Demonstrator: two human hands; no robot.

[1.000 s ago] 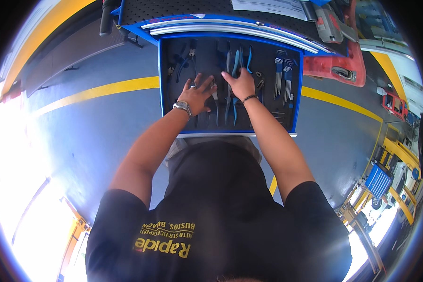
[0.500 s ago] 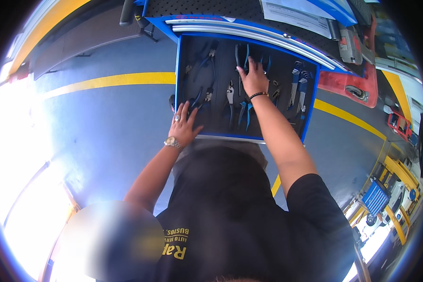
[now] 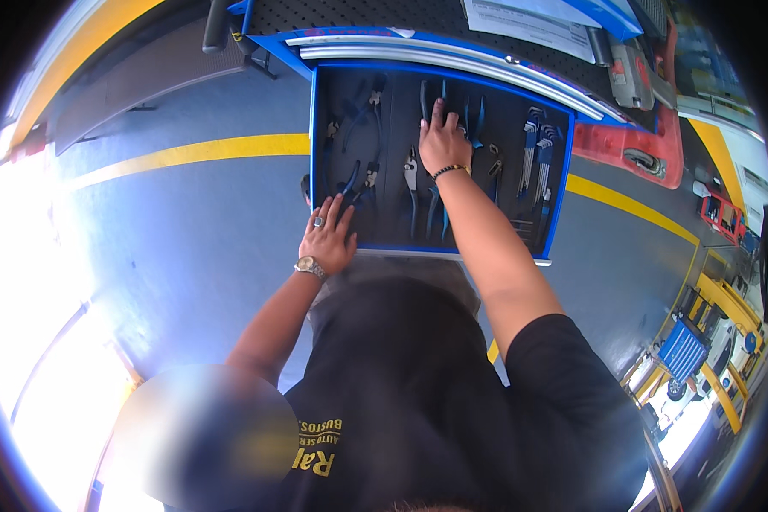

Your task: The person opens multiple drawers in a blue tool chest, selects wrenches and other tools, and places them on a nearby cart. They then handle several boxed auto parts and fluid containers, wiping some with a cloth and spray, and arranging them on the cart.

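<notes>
A pulled-out drawer (image 3: 397, 213) with a dark liner and blue rim holds hand tools. My right hand (image 3: 445, 149), with a dark bead bracelet at the wrist, lies over a pair of pliers (image 3: 424, 96) at the drawer's upper middle. Its index finger stretches between the handles, and the palm hides the jaws. My left hand (image 3: 328, 232), wearing a ring and a watch, rests with fingers apart on the front left corner. Just beyond its fingertips lie pliers with dark blue handles (image 3: 350, 177). Slip-joint pliers (image 3: 411, 175) lie nearer me, below my right hand.
Hex key sets (image 3: 538, 162) lie along the drawer's right side. Above it is the blue tool cabinet's (image 3: 273, 43) perforated black top, bearing papers (image 3: 529, 30) and a grey power tool (image 3: 631, 81). A red tray (image 3: 657, 158) stands at right. Yellow lines cross the grey floor (image 3: 205, 205).
My right hand has shifted left over the pliers, uncovering blue-handled tools to its right. My left hand stays at the drawer corner, its fingers closer together. The view has shifted slightly.
</notes>
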